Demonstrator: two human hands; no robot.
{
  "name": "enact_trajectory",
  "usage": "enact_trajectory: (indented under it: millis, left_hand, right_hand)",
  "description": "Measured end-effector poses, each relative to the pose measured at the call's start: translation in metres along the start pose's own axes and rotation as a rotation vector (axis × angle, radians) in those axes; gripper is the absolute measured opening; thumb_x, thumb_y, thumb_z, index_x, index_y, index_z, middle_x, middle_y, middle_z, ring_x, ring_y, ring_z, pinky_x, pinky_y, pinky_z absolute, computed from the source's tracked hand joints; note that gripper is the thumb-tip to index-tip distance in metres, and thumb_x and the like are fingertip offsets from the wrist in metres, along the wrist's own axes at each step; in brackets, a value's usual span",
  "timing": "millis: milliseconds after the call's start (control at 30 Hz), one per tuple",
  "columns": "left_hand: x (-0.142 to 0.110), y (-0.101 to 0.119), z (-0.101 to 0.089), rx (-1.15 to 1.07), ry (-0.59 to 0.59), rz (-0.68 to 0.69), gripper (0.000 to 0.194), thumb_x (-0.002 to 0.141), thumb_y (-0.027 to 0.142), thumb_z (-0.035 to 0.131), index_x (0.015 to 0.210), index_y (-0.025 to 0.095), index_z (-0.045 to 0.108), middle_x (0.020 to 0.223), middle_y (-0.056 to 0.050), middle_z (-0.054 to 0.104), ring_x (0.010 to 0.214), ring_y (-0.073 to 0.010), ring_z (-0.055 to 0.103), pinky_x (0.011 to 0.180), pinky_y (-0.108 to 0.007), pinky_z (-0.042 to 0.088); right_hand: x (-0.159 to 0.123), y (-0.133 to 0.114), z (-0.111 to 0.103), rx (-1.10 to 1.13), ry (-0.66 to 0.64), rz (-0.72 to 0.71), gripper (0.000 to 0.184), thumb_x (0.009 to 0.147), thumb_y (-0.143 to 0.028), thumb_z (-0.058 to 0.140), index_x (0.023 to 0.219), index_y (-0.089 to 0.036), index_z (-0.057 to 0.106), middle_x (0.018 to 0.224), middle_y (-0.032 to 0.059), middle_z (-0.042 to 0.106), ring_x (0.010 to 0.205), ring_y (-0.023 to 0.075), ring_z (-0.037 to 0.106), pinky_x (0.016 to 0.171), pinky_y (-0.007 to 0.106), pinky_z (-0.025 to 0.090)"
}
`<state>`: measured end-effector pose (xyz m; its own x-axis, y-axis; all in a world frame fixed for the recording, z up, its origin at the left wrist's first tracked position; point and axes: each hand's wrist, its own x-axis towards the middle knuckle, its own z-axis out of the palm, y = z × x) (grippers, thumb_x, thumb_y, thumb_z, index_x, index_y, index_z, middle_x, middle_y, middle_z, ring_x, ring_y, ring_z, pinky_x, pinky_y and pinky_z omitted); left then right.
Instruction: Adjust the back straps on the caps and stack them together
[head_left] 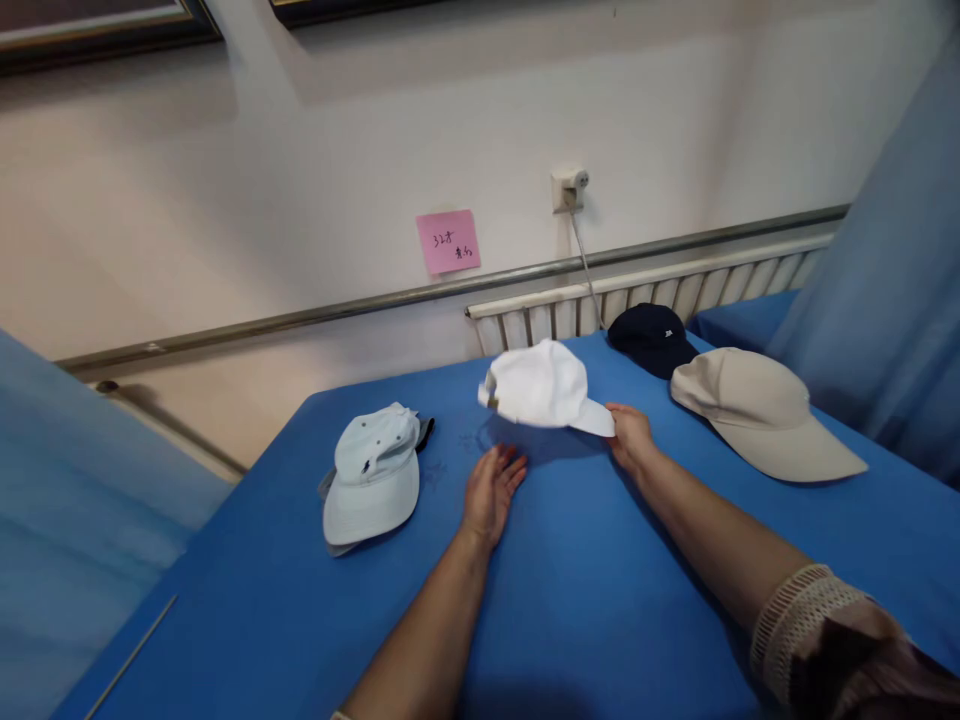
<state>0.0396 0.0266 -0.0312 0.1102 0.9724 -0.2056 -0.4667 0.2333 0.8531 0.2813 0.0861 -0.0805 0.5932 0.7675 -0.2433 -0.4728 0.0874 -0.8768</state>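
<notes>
A white baseball cap (541,385) hangs just above the blue-covered table, its brim pointing right and its back strap to the left. My right hand (628,438) grips the brim's edge. Below the cap's left side is my left hand (495,490), open with fingers apart and holding nothing. To its left lies a pale blue cap (377,465) with a small dark logo, stacked over at least one darker cap that is mostly hidden. Beyond my right hand a beige cap (761,410) rests with its brim toward the right, beside a dark navy cap (651,338).
The blue table cover (585,600) runs back to a wall with a metal rail (337,312) and a white radiator (720,290). A cable drops from a socket (568,192). Blue curtains (82,520) hang at both sides. A pink note (448,242) is on the wall.
</notes>
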Motion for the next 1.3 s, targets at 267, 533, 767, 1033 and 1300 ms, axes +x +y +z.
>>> enact_trajectory:
  millis: [267,533,767,1033,1300]
  left_hand:
    - [-0.015,0.015,-0.002,-0.160,0.050,-0.184,0.021,0.090,0.034,0.053,0.093,0.013,0.059,0.079,-0.008,0.068,0.070,-0.0153,0.068,0.060,-0.024,0.055]
    - [-0.024,0.006,0.004,0.088,0.071,-0.061,0.029,0.074,0.017,0.073,0.099,0.014,0.058,0.074,-0.003,0.070,0.061,-0.0109,0.066,0.057,-0.019,0.052]
    - [-0.031,0.001,0.005,0.429,-0.076,0.034,0.029,0.076,0.033,0.070,0.095,0.013,0.060,0.074,-0.006,0.071,0.064,-0.0139,0.066,0.059,-0.023,0.050]
    - [-0.042,0.014,0.011,1.209,-0.151,0.755,0.024,0.080,0.025,0.064,0.105,0.023,0.065,0.107,-0.005,0.067,0.105,-0.0226,0.058,0.097,-0.041,0.042]
    - [-0.049,0.012,0.013,1.233,-0.202,0.709,0.019,0.085,0.024,0.057,0.102,0.021,0.065,0.107,-0.007,0.065,0.101,-0.0217,0.058,0.093,-0.038,0.043]
  right_hand:
    - [-0.017,-0.031,-0.009,-0.281,0.133,-0.251,0.021,0.066,-0.016,0.056,0.087,-0.017,0.059,0.101,0.0113,0.063,0.100,0.0250,0.059,0.081,0.036,0.051]
    - [-0.132,-0.031,0.008,-0.721,-0.573,-1.010,0.036,0.079,-0.011,0.050,0.112,-0.023,0.057,0.122,0.0107,0.055,0.119,0.0271,0.047,0.104,0.047,0.035]
    - [-0.139,0.000,0.015,-1.064,-0.629,-0.920,0.042,0.074,-0.003,0.051,0.112,-0.020,0.058,0.104,0.0098,0.063,0.100,0.0276,0.052,0.086,0.042,0.040]
    - [-0.139,-0.005,0.005,-0.956,-0.681,-0.976,0.040,0.080,-0.008,0.050,0.119,-0.017,0.048,0.099,0.0092,0.062,0.094,0.0255,0.055,0.084,0.039,0.040]
    - [-0.152,-0.006,0.005,-0.915,-0.759,-1.077,0.047,0.073,-0.002,0.045,0.116,-0.018,0.049,0.108,0.0120,0.057,0.104,0.0270,0.051,0.090,0.044,0.042]
